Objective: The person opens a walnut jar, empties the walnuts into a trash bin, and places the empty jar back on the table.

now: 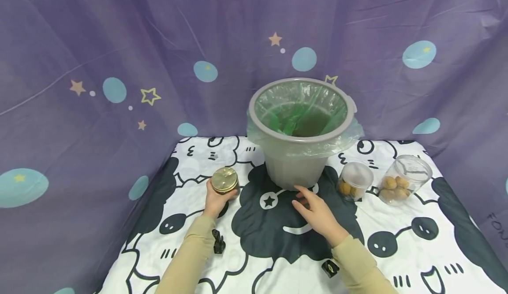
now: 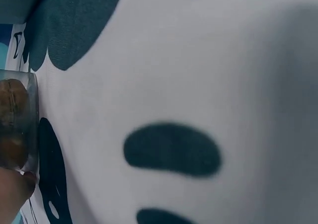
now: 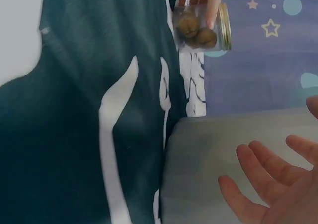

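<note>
My left hand (image 1: 215,200) grips a clear jar with a gold lid (image 1: 224,180) at the left of the cloth. Several walnuts (image 3: 198,30) show through its side in the right wrist view. At the edge of the left wrist view, the jar (image 2: 33,110) and part of the left hand (image 2: 12,194) appear. My right hand (image 1: 319,212), with fingers spread and holding nothing, hovers over the dark cloud print in front of a grey bin (image 1: 295,170). In the right wrist view the right hand (image 3: 278,189) has relaxed fingers beside the bin.
The bin has a green translucent liner (image 1: 305,95) folded over its rim. To its right are a small lidded jar (image 1: 357,173) and a larger clear jar (image 1: 412,170), both with walnut-like balls inside. Two small black objects, one (image 1: 218,242) left and one (image 1: 330,268) right, lie by the forearms.
</note>
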Demonstrator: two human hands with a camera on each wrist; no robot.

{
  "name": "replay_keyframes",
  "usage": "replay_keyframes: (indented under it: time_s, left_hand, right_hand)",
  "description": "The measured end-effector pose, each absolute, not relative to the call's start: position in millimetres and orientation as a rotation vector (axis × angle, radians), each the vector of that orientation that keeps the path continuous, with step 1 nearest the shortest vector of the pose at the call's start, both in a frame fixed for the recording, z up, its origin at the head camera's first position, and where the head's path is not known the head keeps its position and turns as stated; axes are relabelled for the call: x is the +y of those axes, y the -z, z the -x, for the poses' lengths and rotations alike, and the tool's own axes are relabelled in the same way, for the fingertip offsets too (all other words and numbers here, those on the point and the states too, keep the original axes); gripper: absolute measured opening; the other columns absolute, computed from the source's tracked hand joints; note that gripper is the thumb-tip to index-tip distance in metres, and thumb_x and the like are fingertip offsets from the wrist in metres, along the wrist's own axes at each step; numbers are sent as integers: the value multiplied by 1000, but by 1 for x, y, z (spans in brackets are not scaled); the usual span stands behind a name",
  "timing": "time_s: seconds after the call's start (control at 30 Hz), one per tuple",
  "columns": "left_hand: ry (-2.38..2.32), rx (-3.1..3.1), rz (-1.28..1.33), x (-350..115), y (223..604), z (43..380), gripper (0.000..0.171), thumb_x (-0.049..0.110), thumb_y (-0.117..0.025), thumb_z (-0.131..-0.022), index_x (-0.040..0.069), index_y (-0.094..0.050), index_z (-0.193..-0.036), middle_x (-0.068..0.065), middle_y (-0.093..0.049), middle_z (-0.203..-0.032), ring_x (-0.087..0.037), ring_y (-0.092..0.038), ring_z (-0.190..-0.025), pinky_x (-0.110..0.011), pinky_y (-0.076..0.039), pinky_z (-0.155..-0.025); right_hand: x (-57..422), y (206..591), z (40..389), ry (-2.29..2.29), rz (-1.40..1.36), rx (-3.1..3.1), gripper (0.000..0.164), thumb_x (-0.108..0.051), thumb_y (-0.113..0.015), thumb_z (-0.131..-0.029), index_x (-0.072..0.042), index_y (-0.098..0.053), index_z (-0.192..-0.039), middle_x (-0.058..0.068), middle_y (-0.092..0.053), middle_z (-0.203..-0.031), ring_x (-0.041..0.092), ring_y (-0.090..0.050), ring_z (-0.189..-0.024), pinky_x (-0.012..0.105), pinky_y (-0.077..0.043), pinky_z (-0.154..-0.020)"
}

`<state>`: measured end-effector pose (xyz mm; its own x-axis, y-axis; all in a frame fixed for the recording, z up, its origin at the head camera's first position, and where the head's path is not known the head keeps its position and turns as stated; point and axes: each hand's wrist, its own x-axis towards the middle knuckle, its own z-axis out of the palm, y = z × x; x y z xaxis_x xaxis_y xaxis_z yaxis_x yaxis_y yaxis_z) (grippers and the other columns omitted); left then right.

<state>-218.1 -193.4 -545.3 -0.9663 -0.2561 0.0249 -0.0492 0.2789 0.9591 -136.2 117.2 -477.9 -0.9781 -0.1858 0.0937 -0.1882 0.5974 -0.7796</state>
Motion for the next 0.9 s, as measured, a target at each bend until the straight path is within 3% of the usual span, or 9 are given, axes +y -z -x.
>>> replay_keyframes:
  time_s: [0.43, 0.9]
  left_hand:
    - [1770, -2323, -264, -195, 553, 218, 93, 3, -84, -63, 2, -29, -138, -23, -43, -136, -38, -41, -128, -45, -29, -111]
    - [1834, -2301, -84, -184, 534, 214, 90, 1, -84, -64, 5, -34, -138, -18, -42, -137, -34, -41, -128, -45, -30, -111]
  right_hand:
    - [104, 469, 138, -1321, -463, -2762, 45, -28, -58, -94, -11, -50, -136, 13, -61, -117, 23, -64, -94, 44, -51, -83]
    - [106, 463, 140, -1327, -439, -2788, 48, -29, -57, -95, -8, -48, -137, 14, -59, -119, 28, -62, -100, 44, -50, -85]
